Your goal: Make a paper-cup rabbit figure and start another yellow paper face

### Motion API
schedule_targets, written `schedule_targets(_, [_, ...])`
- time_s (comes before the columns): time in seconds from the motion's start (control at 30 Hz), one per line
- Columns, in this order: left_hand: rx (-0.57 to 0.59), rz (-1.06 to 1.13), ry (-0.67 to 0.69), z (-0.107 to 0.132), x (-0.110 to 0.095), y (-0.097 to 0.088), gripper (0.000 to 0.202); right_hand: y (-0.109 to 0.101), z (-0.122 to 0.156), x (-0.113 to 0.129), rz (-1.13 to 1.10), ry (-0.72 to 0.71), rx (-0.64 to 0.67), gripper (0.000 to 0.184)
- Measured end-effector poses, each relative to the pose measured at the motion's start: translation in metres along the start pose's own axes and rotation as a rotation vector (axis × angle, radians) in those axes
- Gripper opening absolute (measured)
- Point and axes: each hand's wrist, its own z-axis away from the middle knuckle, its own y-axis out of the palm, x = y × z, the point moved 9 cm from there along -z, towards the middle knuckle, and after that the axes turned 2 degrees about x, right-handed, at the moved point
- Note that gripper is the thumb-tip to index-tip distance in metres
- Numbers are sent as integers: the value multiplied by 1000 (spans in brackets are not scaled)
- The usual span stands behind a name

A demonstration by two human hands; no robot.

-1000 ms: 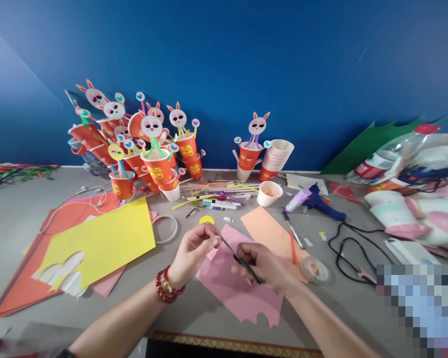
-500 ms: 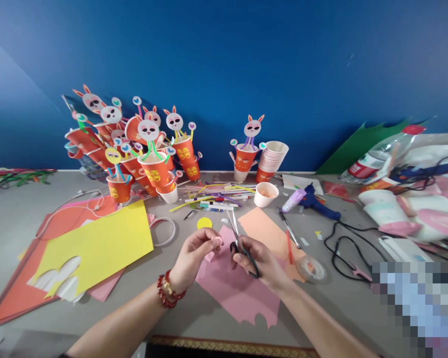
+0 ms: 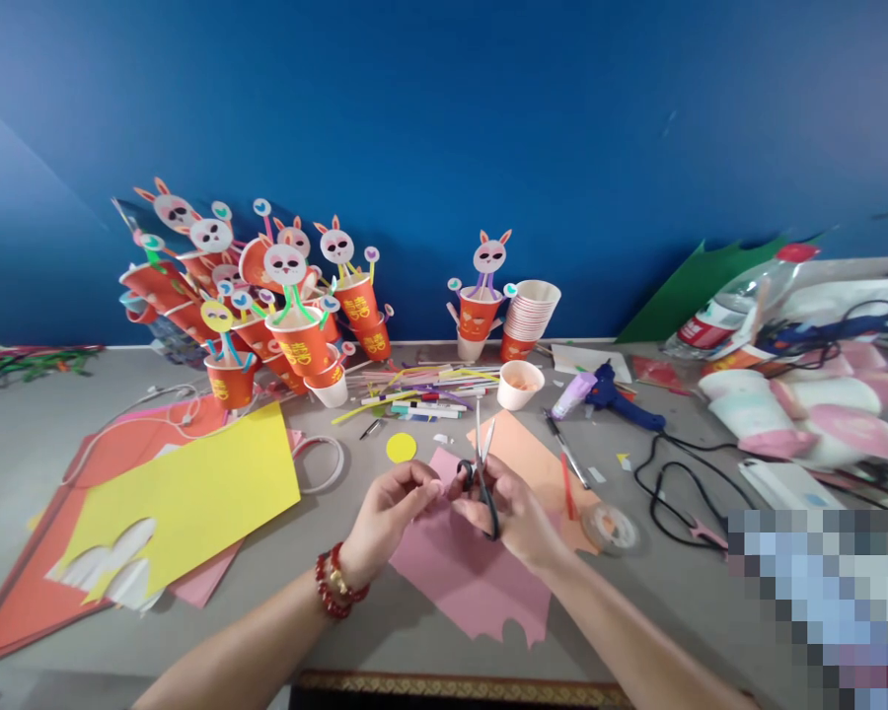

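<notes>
My right hand (image 3: 514,508) grips a pair of black-handled scissors (image 3: 482,463), blades pointing up and parted slightly. Close beside it, my left hand (image 3: 389,513) is closed in a pinch on a small pink paper piece (image 3: 438,487), mostly hidden by the fingers. Both hands are over a large pink paper sheet (image 3: 474,582) with notches cut from its lower edge. A yellow paper circle (image 3: 401,448) lies just beyond my left hand. An orange paper sheet (image 3: 514,444) lies behind my right hand.
Paper cups with rabbit faces (image 3: 296,340) crowd the back left. A cup stack (image 3: 534,311), a small white cup (image 3: 519,387) and markers (image 3: 429,406) are behind my hands. Yellow paper (image 3: 214,493) lies left; a blue glue gun (image 3: 622,399) and a tape roll (image 3: 611,528) lie right.
My hands have come closer together. The scissors have turned more upright, and the pink piece now shows less between my left fingers. The whole view has shifted slightly.
</notes>
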Motion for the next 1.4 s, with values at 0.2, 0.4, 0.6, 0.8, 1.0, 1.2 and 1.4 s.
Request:
schedule_targets(0.2, [29, -87, 12, 3, 15, 6, 32, 3, 1, -3, 18, 16, -5, 31])
schedule_targets(0.4, [60, -143, -27, 5, 30, 7, 34, 1, 0, -6, 22, 28, -8, 29])
schedule_targets(0.6, [62, -157, -49, 5, 31, 7, 33, 1, -1, -4, 5, 67, -2, 26])
schedule_targets(0.8, [25, -144, -87, 5, 32, 5, 35, 0, -2, 0, -13, 81, -9, 31])
schedule_targets(1.0, [-24, -56, -58, 2, 24, -1, 30, 2, -2, 2, -16, 81, 26, 40])
schedule_targets(1.2, [-80, 114, 14, -4, 4, -6, 23, 20, 5, -2, 45, 82, 188, 50])
schedule_targets(1.4, [-216, 57, 86, -6, -25, -13, 22, 27, 7, -2, 53, 58, 203, 53])
